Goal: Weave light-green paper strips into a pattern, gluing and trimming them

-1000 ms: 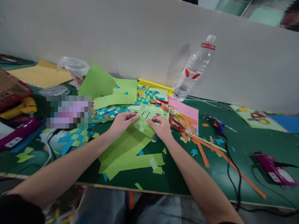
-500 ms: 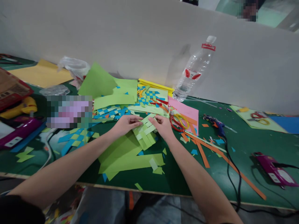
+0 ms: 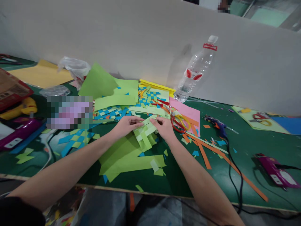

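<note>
Pale and bright green, the woven paper piece (image 3: 145, 135) sat mid-frame; my left hand (image 3: 125, 126) and right hand (image 3: 165, 128) pinched its upper edge, probably so the strips (image 3: 147, 143) wouldn't slip apart.

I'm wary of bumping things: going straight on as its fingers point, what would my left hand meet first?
Your left hand would first meet the woven green paper at its fingertips, then probably the right hand, though depth is unclear from this one view.
</note>
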Available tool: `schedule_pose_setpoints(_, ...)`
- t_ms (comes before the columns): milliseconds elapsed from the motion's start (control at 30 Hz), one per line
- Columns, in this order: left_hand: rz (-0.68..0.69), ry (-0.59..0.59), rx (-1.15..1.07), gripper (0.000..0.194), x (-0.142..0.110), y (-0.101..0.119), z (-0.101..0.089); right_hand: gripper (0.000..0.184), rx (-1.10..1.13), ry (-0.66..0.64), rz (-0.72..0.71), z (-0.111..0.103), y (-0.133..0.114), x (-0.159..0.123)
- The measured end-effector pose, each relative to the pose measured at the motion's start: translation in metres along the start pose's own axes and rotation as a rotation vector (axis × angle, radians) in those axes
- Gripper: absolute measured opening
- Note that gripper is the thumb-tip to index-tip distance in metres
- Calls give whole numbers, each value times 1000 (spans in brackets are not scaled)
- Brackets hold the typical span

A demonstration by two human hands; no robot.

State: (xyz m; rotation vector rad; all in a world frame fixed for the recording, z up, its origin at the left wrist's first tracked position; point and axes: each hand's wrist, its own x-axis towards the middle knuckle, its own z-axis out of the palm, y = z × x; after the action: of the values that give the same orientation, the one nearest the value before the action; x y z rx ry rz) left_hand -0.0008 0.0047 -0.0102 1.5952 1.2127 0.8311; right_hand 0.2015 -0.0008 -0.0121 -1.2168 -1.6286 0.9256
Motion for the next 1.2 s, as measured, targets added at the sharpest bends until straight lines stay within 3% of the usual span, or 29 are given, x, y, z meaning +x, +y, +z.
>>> schedule_pose_setpoints(300, 5, 43, 29, 31, -2, 3, -1, 41, 36, -12, 19, -1, 3, 1)
schedule_pose_setpoints(567, 13, -4, 33, 37, 0, -1, 0, 37, 117, -16, 63, 1, 6, 0)
schedule_pose_setpoints(867, 38, -12, 42, 39, 1, -4, 0, 39, 75, 35, 54, 3, 7, 0)
schedule_pose_setpoints(1067, 71, -7, 44, 48, 1, -5, 0, 39, 141, 85, 125, 3, 6, 2)
schedule_pose_setpoints(1200, 84, -17, 46, 44, 0, -4, -1, 41, 144, 105, 148, 4, 6, 3)
